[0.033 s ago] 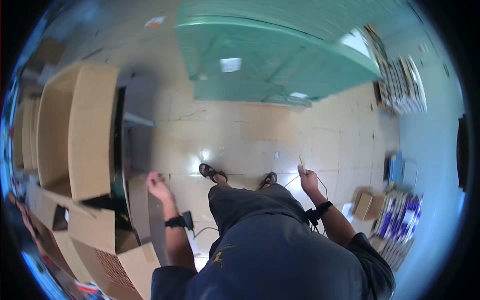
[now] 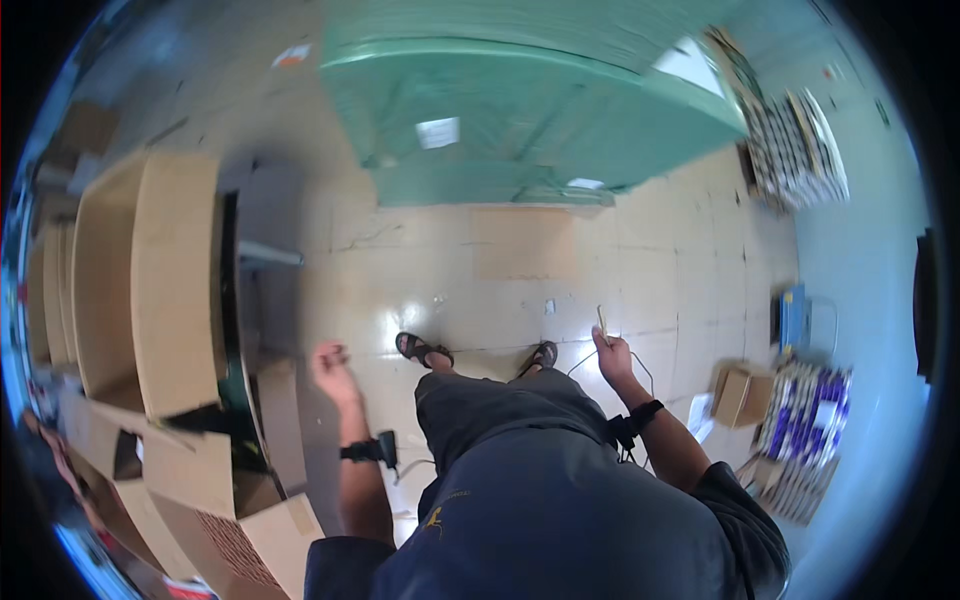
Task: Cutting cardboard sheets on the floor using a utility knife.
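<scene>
My left hand point(image 2: 333, 370) is held out over the floor beside the cardboard boxes, its fingers loosely bent and a little apart, with nothing visible in it. In my right hand point(image 2: 613, 358) is a thin, tan, stick-like thing point(image 2: 602, 319), its end pointing forward past my fingers. I cannot make out its kind. A thin dark cord point(image 2: 641, 358) loops around the right hand. Both wrists wear black straps with small devices, and a cable hangs from the left one. The nearest things to my left hand are a tall open carton point(image 2: 178, 290) and a cardboard flap point(image 2: 280, 410).
Ahead stands a large bulk wrapped in green sheeting point(image 2: 520, 120). A flat cardboard piece point(image 2: 525, 243) lies on the tiled floor before it. At right are stacked bundles point(image 2: 800, 155), a small open carton point(image 2: 742, 394), purple-and-white packs point(image 2: 805, 415) and a blue object point(image 2: 793, 318) by the wall.
My left hand has moved slightly right, away from the cartons. The right hand stays almost in place with the tan stick-like thing. The view has shifted a little.
</scene>
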A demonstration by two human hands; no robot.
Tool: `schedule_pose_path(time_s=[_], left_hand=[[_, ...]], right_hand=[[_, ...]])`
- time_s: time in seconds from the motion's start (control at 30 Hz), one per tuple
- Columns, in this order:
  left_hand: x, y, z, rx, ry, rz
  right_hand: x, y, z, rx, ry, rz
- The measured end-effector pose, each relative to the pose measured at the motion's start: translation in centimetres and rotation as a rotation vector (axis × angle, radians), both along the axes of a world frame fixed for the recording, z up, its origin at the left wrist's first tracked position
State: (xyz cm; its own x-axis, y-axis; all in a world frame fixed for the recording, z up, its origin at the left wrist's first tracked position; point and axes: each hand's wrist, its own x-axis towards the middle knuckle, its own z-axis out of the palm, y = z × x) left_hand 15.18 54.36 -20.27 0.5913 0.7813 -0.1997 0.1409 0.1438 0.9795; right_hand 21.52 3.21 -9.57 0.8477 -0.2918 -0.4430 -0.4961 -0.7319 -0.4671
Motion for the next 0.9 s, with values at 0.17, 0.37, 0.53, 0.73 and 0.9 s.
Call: schedule_pose_path(time_s=[0.17, 0.37, 0.53, 0.73, 0.9], left_hand=[[6.6, -23.2, 10.5, 0.259, 0.103, -1.097], [8.7, -48.2, 19.2, -0.132, -0.061, -1.766], [11.4, -59.4, 22.5, -0.036, 0.233, -1.977], [15.4, -71.8, 19.5, 0.457, -0.066, -2.294], [20.6, -81.8, 19.3, 0.49, 0.048, -2.388]], right_hand=[[-0.2, -2.8, 3.8, 1.095, -0.022, -0.436], [-2.4, -11.7, 10.4, 1.321, -0.486, -0.397], [-3.2, -23.7, 9.9, 0.987, -0.786, -0.389], [-3.0, -33.1, 6.6, 0.224, -0.94, -0.431], [0.2, -41.7, 7.8, 0.047, -0.645, -0.65]])
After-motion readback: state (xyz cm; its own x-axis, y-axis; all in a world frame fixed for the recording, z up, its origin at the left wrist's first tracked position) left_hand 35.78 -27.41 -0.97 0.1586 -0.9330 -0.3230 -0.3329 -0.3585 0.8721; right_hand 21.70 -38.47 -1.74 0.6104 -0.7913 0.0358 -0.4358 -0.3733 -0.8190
